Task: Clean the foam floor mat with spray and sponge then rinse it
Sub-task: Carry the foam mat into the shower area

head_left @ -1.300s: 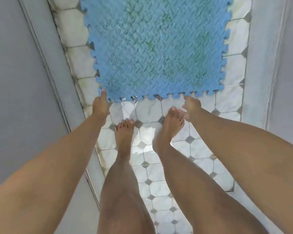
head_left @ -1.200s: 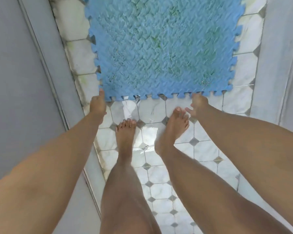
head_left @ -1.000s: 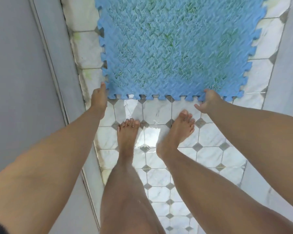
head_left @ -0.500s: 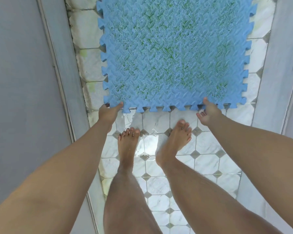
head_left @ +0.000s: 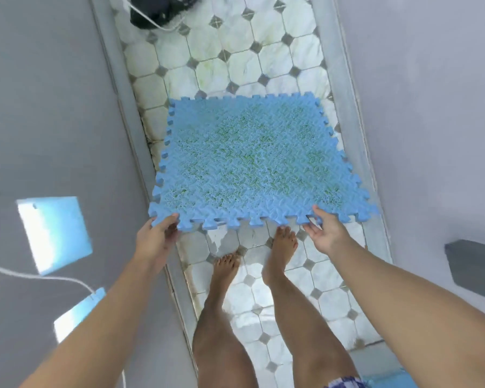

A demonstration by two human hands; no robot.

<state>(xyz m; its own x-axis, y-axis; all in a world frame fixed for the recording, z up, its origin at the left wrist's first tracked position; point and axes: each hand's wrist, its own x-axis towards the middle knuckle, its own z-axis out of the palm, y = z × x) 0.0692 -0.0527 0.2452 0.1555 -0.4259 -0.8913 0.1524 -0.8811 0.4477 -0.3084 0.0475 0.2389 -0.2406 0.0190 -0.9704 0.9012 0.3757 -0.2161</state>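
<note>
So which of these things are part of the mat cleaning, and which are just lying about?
In the job: blue foam mat, gripped at its near edge by the left hand and right hand.

Lying about: dark bundle with white cord on the far tiles; pale blue panels at left; grey ledge.

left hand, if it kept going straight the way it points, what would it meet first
The foam mat: the left hand grips its near left corner. Beyond that, probably the tiled floor, though depth is unclear.

One head-worn wide-angle view — looking steeply down from standing height, blue puzzle-edged foam mat (head_left: 252, 163) centred, forward at 12 o'clock.
</note>
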